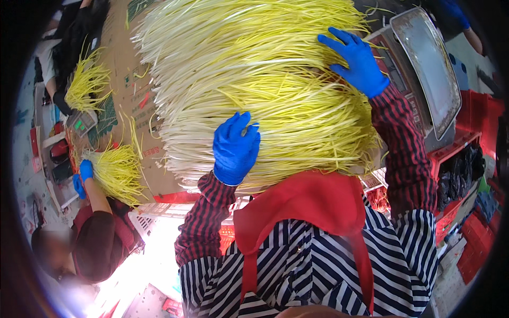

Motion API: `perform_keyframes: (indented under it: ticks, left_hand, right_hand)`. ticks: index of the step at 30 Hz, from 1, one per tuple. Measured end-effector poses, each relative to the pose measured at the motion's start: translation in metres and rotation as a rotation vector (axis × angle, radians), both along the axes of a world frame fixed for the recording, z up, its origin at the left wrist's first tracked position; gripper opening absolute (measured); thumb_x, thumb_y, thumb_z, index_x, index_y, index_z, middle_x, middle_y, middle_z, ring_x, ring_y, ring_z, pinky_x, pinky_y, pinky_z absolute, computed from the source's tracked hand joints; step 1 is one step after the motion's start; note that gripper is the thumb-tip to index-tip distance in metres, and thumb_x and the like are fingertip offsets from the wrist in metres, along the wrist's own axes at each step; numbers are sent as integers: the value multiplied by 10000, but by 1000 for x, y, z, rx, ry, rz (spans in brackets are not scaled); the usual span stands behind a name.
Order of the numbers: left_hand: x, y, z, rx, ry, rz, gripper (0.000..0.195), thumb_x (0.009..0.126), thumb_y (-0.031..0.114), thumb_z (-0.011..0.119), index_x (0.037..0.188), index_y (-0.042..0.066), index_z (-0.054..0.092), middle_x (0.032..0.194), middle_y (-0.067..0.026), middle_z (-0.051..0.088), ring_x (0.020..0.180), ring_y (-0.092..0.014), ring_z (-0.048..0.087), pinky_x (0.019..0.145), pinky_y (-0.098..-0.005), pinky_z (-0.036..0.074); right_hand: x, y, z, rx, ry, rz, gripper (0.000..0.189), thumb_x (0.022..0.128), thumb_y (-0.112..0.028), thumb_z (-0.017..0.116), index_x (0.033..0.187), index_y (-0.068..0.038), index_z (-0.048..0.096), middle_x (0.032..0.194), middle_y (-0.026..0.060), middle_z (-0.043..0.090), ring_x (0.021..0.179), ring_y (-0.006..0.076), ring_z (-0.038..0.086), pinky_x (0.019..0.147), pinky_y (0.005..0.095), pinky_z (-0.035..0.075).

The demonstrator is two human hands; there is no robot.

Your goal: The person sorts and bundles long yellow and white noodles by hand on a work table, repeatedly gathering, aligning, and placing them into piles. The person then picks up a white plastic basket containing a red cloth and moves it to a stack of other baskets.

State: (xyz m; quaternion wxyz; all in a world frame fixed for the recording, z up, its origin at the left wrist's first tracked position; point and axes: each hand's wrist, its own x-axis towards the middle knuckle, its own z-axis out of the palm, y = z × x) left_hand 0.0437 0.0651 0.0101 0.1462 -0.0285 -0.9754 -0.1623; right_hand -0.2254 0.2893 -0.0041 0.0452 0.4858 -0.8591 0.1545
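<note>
A broad heap of garlic chives [246, 71], white at the left ends and yellow toward the right, lies in front of me on brown cardboard [131, 79]. My left hand [236, 149], in a blue glove, rests on the near part of the heap, fingers pointing away from me; whether it grips any stems cannot be told. In a matching blue glove, my right hand [356, 61] is at the yellow ends on the far right, its fingers and thumb spread apart over the stems.
A platform scale with a metal tray [427, 71] stands at the right, near a red crate [453, 153] with black plastic bags. At left, co-workers' gloved hands are by smaller chive bunches [115, 173] and a small digital scale [81, 122]. A white crate [149, 218] sits below the cardboard's near edge.
</note>
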Motion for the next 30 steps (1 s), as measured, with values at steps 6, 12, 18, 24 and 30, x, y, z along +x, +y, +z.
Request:
perform_keyframes:
  ticks: [6, 12, 18, 24, 30]
  left_hand:
    - [5, 0, 6, 42, -65, -49, 215, 714, 118, 684, 922, 97, 634, 1072, -70, 578, 917, -280, 551, 759, -396, 438]
    - [-9, -12, 15, 114, -163, -114, 135, 803, 174, 646, 909, 90, 634, 1014, -90, 617, 833, -295, 580, 703, -404, 469]
    - [-35, -31, 7, 361, -321, -16, 145, 852, 201, 597, 914, 76, 639, 954, -125, 656, 848, -320, 624, 715, -399, 503]
    - [-59, -47, -4, 418, -228, -67, 265, 831, 33, 596, 1089, 90, 575, 1123, -83, 590, 827, -191, 638, 688, -295, 485]
    - [-94, -65, -8, 399, -369, -63, 274, 765, 142, 687, 1021, 157, 592, 1026, -51, 547, 555, -155, 529, 575, -292, 461]
  right_hand:
    - [-29, -13, -22, 195, 120, -112, 710, 713, -189, 723, 1335, -331, 411, 1404, 23, 376, 1283, 290, 359, 1011, 502, 321]
    - [-30, -7, 0, 66, 31, -40, 657, 729, -182, 702, 1322, -293, 442, 1406, 32, 381, 1274, 295, 366, 1015, 453, 343]
    - [48, 4, 29, -155, -204, 224, 456, 779, -185, 635, 1224, -174, 534, 1009, 76, 620, 913, 309, 569, 811, 416, 437]
    - [156, 18, 12, 3, -183, 123, 422, 736, -124, 549, 1150, -42, 542, 1010, 88, 577, 911, 254, 552, 783, 380, 420]
    - [174, 24, 6, 23, -155, 78, 446, 747, -125, 528, 1187, -52, 531, 1091, 98, 548, 994, 266, 536, 848, 390, 416]
